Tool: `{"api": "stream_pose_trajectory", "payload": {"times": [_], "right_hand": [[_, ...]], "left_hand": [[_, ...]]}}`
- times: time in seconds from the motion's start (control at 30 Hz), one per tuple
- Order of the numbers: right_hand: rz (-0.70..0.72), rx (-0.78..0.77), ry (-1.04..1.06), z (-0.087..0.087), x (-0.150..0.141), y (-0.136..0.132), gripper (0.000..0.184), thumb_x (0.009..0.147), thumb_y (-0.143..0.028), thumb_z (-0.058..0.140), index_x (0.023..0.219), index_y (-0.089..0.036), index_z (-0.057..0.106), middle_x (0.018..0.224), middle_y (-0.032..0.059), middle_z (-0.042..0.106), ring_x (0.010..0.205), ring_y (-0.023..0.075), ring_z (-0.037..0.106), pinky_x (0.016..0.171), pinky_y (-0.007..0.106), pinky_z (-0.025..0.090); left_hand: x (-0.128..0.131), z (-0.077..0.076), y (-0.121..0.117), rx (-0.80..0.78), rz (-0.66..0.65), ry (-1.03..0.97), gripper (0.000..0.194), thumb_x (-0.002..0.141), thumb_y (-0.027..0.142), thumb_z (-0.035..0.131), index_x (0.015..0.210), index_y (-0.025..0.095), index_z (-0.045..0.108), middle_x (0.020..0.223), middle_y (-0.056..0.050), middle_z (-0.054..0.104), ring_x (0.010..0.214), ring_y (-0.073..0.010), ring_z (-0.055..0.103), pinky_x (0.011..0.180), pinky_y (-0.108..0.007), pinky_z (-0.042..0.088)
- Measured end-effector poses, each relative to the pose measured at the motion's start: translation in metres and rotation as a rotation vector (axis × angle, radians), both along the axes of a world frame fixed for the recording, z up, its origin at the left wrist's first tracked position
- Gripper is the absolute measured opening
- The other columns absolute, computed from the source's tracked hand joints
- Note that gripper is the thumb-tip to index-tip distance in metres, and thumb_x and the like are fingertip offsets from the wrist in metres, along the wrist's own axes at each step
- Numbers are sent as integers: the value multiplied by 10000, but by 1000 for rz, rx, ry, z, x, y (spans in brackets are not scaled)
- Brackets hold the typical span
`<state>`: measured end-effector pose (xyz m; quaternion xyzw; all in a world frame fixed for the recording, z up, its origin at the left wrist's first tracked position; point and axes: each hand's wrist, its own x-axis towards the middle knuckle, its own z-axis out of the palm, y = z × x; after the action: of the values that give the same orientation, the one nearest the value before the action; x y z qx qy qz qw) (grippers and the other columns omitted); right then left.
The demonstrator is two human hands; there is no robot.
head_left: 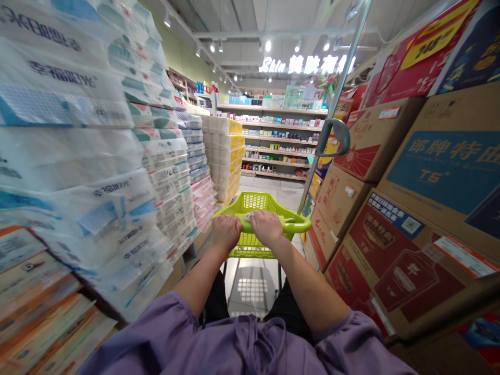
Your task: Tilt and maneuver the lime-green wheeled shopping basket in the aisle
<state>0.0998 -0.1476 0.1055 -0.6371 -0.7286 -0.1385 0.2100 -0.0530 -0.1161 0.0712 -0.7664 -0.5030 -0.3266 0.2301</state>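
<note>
Straight in front of me is a lime-green plastic shopping cart (255,239) with a perforated basket. Both my hands are on its near handlebar. My left hand (227,230) is wrapped round the bar left of the middle. Just to its right, my right hand (267,227) grips the same bar, knuckles up. A small whitish bit (249,215) shows beside the right thumb; I cannot make out what it is.
Tall stacks of wrapped tissue packs (66,104) line the left side. Cardboard drink cartons (441,166) are piled close on the right, with a metal pole (351,57) bearing a grey handle (332,138). Pale floor tiles (269,183) lead to stocked shelves (279,125) ahead.
</note>
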Motion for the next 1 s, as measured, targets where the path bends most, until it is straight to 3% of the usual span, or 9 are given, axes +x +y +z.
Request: {"api": "stream_pose_trajectory", "payload": {"times": [0.2, 0.43, 0.67, 0.8, 0.9, 1.0], "right_hand": [[-95, 14, 78, -3, 19, 3, 247, 955, -321, 409, 1032, -214, 618, 1038, 69, 676, 984, 187, 596, 850, 297, 366], [-94, 53, 109, -8, 20, -2, 241, 938, -301, 435, 1043, -212, 632, 1027, 71, 676, 957, 188, 593, 804, 281, 381], [103, 44, 33, -5, 24, -14, 308, 967, -422, 406, 1201, -346, 591, 1216, -1, 630, 1068, 177, 554, 808, 283, 409], [162, 43, 24, -5, 27, -16, 361, 952, -400, 430, 1285, -324, 547, 1292, 9, 600, 1123, 188, 537, 890, 299, 416], [141, 37, 45, -9, 26, -15, 508, 917, -339, 458, 1414, -244, 414, 1327, 67, 577, 1163, 214, 526, 916, 332, 430], [172, 40, 102, -12, 31, -10, 583, 904, -302, 433, 1463, -175, 328, 1324, 115, 575, 1176, 235, 535, 922, 369, 453]], "left_hand": [[0, 2, -2, -16, -31, 5, 337, 946, 268, 382, 725, 194, 625, 747, -64, 673, 772, -231, 567, 774, -399, 303], [-1, -2, -1, -6, -36, -48, 312, 932, 267, 398, 729, 201, 626, 744, -66, 666, 791, -236, 558, 796, -407, 302], [-6, -4, -1, -9, -14, -57, 306, 927, 263, 399, 724, 199, 618, 757, -67, 669, 809, -241, 564, 810, -414, 309], [-6, -4, -2, -39, -6, -89, 325, 931, 265, 382, 722, 194, 620, 763, -77, 674, 829, -251, 575, 847, -431, 321], [1, -1, -10, -58, -55, -173, 312, 949, 291, 359, 915, 182, 649, 922, -92, 697, 906, -251, 593, 904, -446, 331], [19, 8, -22, -45, -311, -153, 397, 963, 366, 351, 1273, 188, 523, 1305, -123, 576, 1172, -254, 524, 979, -422, 347]]}}
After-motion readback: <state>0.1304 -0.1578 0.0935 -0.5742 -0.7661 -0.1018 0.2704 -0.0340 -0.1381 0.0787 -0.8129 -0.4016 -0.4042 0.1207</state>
